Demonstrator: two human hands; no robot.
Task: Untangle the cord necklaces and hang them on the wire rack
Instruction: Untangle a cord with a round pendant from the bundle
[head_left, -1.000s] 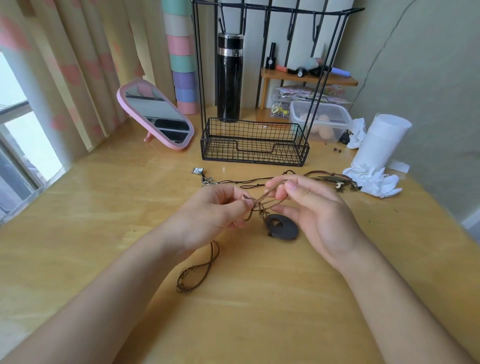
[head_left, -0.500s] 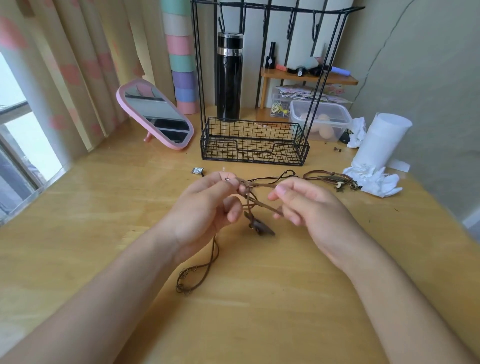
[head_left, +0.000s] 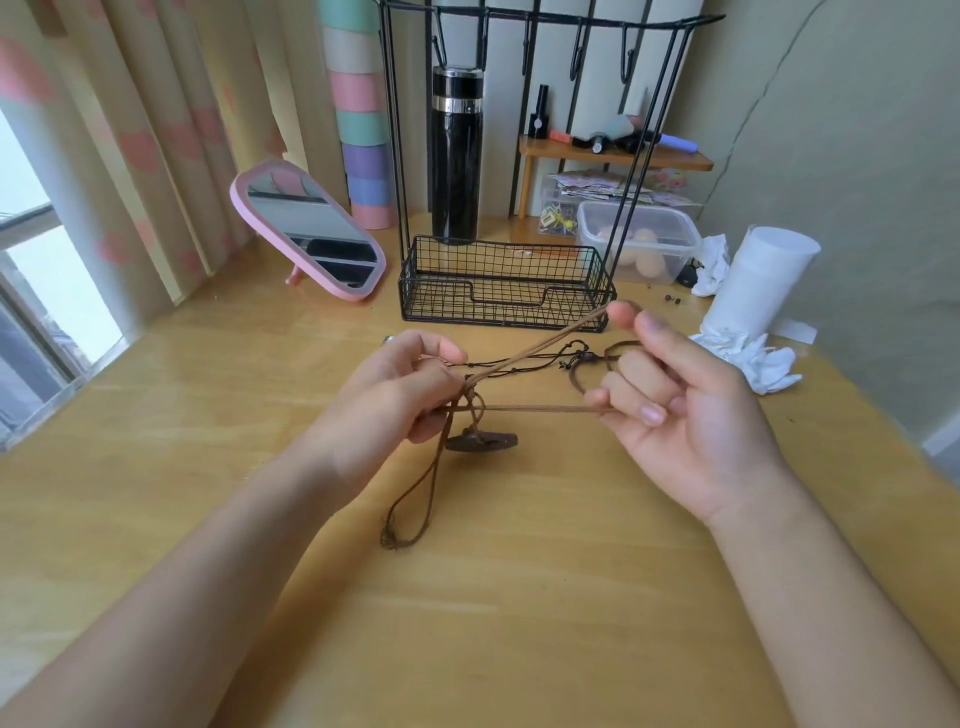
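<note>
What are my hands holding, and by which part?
Both hold the brown cord necklace. The left hand pinches the tangle above the dark pendant; the right hand holds two taut strands, one at its thumb tip, one in curled fingers.

Bare forearms enter from both lower corners. Left hand (head_left: 400, 400), centre frame, pinches a brown cord (head_left: 540, 410); right hand (head_left: 696, 415) holds it between thumb and curled fingers.
</note>
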